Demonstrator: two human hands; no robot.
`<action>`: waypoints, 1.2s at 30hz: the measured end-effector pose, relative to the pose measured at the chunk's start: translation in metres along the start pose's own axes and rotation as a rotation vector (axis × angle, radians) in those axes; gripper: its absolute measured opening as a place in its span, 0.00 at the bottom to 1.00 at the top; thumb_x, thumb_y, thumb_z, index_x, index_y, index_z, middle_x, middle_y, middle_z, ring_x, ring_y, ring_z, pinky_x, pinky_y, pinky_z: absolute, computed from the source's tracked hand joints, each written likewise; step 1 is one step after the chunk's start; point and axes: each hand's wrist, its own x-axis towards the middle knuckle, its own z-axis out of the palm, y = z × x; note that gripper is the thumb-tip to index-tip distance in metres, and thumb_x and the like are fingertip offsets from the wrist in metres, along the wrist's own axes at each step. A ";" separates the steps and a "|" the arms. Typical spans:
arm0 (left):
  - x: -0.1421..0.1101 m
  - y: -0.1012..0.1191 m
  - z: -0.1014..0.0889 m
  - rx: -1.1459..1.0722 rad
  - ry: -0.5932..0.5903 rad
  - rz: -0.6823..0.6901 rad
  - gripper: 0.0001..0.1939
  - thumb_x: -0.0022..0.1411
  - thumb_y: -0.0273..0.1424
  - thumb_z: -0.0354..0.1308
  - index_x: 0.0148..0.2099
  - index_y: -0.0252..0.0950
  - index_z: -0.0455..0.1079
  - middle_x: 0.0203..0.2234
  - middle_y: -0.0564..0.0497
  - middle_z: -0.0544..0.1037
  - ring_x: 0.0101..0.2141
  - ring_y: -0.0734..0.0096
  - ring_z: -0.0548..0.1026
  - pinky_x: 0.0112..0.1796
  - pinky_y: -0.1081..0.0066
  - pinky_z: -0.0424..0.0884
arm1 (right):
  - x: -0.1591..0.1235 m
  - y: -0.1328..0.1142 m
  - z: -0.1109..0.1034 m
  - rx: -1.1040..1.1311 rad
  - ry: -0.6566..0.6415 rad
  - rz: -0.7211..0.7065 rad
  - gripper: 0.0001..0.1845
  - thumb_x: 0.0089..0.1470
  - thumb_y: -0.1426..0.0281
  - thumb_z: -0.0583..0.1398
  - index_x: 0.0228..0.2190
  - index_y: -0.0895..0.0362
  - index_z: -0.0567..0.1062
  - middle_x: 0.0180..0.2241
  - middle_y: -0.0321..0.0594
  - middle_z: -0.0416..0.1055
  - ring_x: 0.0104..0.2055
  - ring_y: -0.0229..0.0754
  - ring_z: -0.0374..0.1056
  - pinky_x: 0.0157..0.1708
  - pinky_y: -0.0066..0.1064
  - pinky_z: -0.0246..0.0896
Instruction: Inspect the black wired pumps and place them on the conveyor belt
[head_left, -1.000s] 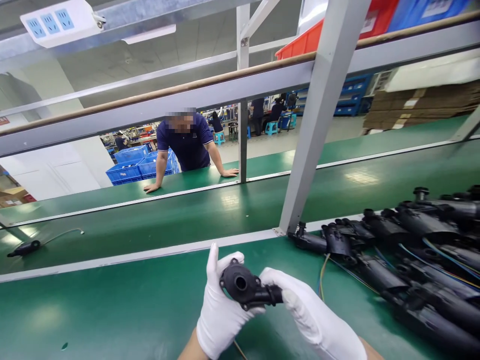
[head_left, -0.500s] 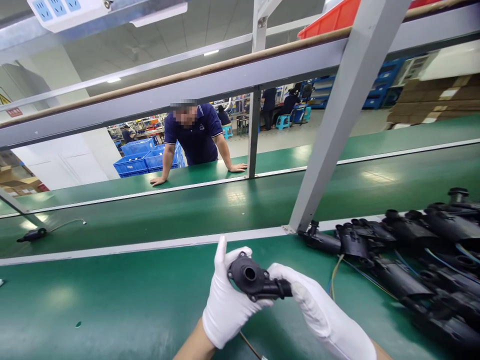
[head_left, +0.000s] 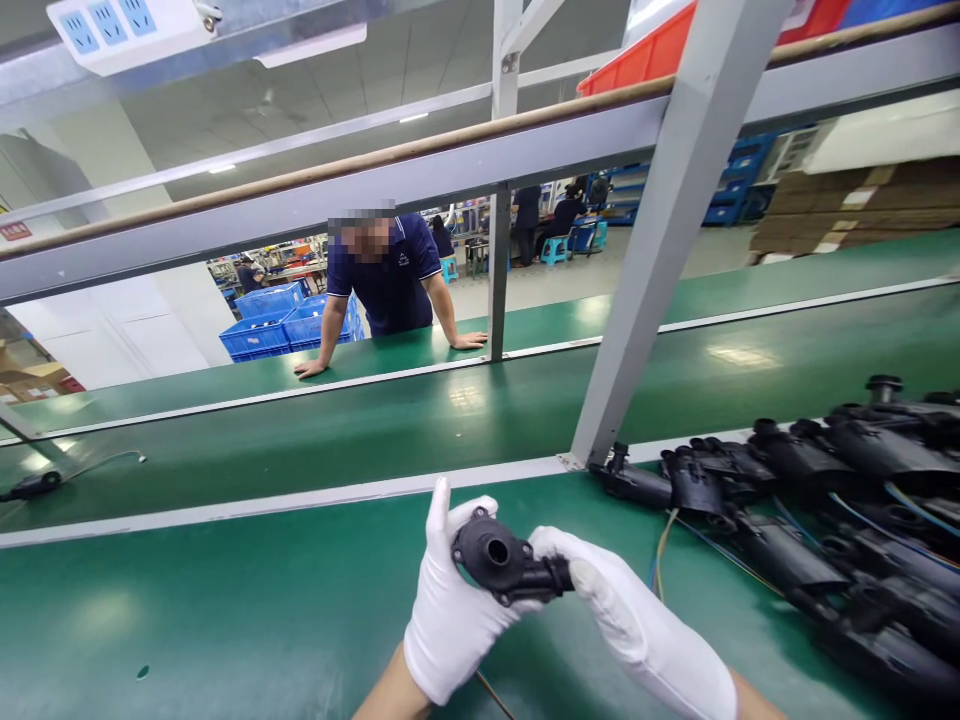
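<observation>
Housing [head_left: 507,572] is black and round with a spout [head_left: 553,577].

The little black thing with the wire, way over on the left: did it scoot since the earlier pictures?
Yes, the little black thing has moved left: its gap to the big grey post is wider now than before.

Room for us leftward of left hand [head_left: 454,605], over green worktop [head_left: 225,610]. Right of right hand [head_left: 645,630], piled black parts [head_left: 795,552] block us; beyond it, grey post [head_left: 661,250] rises.
</observation>
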 end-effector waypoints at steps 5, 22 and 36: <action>0.002 -0.007 0.003 0.017 0.025 -0.015 0.66 0.41 0.31 0.76 0.69 0.45 0.31 0.56 0.42 0.69 0.54 0.57 0.72 0.57 0.58 0.65 | 0.003 0.007 0.000 0.028 -0.003 0.030 0.33 0.66 0.44 0.40 0.27 0.54 0.68 0.26 0.38 0.67 0.29 0.43 0.64 0.30 0.31 0.63; -0.003 0.002 -0.002 0.192 -0.043 0.090 0.63 0.48 0.32 0.73 0.70 0.47 0.29 0.59 0.41 0.67 0.57 0.56 0.70 0.60 0.55 0.62 | 0.008 -0.004 0.001 -0.093 -0.120 0.210 0.33 0.59 0.38 0.47 0.26 0.54 0.67 0.21 0.37 0.72 0.22 0.42 0.69 0.23 0.31 0.64; -0.007 -0.109 -0.155 0.864 0.373 -0.002 0.32 0.67 0.40 0.49 0.68 0.34 0.46 0.63 0.35 0.59 0.65 0.49 0.58 0.63 0.47 0.54 | 0.039 0.027 0.005 0.326 0.057 0.197 0.30 0.60 0.41 0.51 0.35 0.56 0.71 0.28 0.44 0.75 0.28 0.46 0.73 0.31 0.39 0.72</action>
